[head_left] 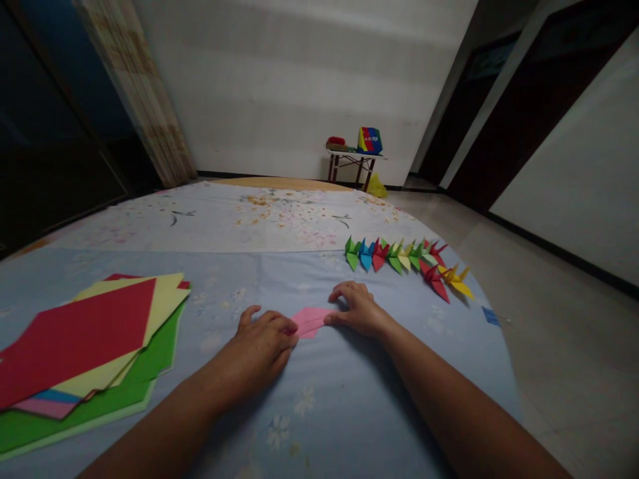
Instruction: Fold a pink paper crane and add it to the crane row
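A small folded piece of pink paper point(310, 320) lies flat on the cloth between my two hands. My left hand point(264, 339) has its fingertips closed on the paper's left end, and they cover that corner. At the opposite end, the thumb of my right hand point(357, 309) touches the paper's right tip, with the index finger arched above it and a gap between the two. Crease lines run along the paper's middle.
A stack of coloured paper sheets point(94, 339) lies at the left. Several folded paper cranes point(394, 256) stand in a row at the right, near the round table's edge. A flowered tablecloth point(299, 426) covers the table. A small side table point(355, 156) stands by the wall.
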Demonstrator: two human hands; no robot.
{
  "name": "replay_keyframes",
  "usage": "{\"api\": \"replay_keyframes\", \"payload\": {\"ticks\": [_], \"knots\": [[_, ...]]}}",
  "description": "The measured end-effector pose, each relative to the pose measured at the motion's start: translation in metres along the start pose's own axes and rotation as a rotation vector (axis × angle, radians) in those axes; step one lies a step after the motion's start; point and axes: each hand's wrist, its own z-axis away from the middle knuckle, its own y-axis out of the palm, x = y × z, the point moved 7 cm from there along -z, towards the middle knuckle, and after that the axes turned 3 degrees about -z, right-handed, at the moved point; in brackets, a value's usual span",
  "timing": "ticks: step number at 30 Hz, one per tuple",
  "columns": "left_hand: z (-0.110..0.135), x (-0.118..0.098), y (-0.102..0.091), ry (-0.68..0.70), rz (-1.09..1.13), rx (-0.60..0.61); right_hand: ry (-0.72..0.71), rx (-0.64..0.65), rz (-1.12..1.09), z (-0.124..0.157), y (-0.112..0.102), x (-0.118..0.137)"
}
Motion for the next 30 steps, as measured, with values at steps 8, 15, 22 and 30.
{"api": "replay_keyframes", "payload": {"ticks": [8, 15, 22, 30], "knots": [[-0.008, 0.018, 0.0, -0.085, 0.046, -0.194, -0.092, -0.041, -0.066, 0.002, 0.001, 0.006], [-0.015, 0.033, 0.008, -0.195, 0.065, -0.311, -0.246, -0.065, -0.042, 0.003, 0.01, 0.024], [-0.019, 0.039, 0.008, -0.296, 0.347, -0.218, -0.408, -0.146, -0.088, 0.006, 0.009, 0.041], [-0.006, 0.062, -0.007, -0.623, 0.797, -0.541, -0.102, -0.094, -0.461, 0.004, 0.011, 0.028]]}}
